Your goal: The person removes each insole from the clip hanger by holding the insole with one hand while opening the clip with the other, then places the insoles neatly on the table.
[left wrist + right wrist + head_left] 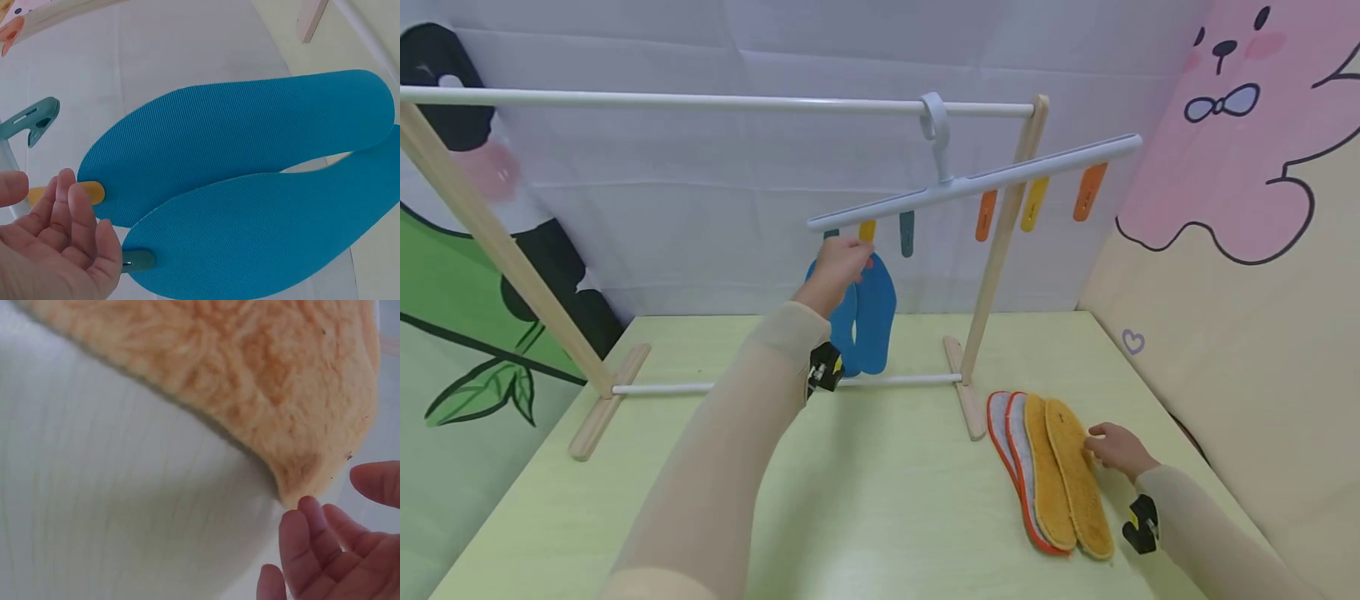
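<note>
Two blue insoles (876, 317) hang from the left end of a white clip hanger (985, 182). In the left wrist view, a yellow clip (95, 192) grips one insole and a green clip (140, 261) the other. My left hand (838, 271) is up at these clips, its fingers loosely bent and the thumb apart from them. Down on the table, a pair of fuzzy yellow insoles (1079, 475) overlaps a grey pair with red edges (1011, 433). My right hand (1122, 450) is beside the outer yellow insole, fingertips near its edge, thumb spread away.
The hanger hooks over the top rail (715, 101) of a wooden-legged rack, tilted with its left end lower. Several other clips, such as an orange clip (1090, 192), dangle from it. A lower bar (910, 380) joins the rack's feet. A wall (1240, 350) borders the table's right side.
</note>
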The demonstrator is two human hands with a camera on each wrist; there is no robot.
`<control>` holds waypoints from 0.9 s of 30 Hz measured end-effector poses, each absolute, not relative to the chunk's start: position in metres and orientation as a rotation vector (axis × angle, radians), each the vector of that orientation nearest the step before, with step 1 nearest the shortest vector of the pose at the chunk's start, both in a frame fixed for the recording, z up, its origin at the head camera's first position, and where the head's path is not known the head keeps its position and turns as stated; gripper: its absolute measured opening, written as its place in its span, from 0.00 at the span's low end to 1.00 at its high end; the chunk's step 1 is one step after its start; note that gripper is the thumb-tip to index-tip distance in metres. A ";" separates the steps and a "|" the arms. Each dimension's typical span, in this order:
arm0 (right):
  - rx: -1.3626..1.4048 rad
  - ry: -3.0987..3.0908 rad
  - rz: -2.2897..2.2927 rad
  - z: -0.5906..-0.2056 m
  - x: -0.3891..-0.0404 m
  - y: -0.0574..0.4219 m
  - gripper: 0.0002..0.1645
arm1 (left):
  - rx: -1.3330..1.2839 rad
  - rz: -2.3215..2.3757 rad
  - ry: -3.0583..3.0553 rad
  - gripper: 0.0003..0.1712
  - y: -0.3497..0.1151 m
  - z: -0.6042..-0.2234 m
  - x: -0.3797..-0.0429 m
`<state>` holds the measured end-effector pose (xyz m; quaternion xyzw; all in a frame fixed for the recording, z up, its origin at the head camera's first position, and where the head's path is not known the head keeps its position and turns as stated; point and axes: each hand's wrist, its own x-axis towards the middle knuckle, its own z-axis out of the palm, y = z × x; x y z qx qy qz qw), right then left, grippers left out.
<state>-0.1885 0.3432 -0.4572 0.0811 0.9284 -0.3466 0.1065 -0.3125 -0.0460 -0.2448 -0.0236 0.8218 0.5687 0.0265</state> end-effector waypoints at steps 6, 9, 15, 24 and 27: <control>0.200 2.751 -1.117 -0.452 -0.194 0.337 0.24 | -0.067 1.735 2.623 0.17 -0.053 -0.246 -0.315; 0.195 2.764 -1.133 -0.447 -0.198 0.330 0.22 | -0.061 1.714 2.660 0.18 -0.057 -0.246 -0.316; 0.183 2.774 -1.150 -0.440 -0.202 0.319 0.21 | -0.055 1.681 2.701 0.17 -0.058 -0.246 -0.319; 0.167 2.767 -1.195 -0.435 -0.206 0.310 0.20 | -0.056 1.697 2.675 0.24 -0.052 -0.244 -0.321; 0.167 2.748 -1.231 -0.435 -0.206 0.307 0.20 | -0.046 1.692 2.661 0.27 -0.051 -0.244 -0.322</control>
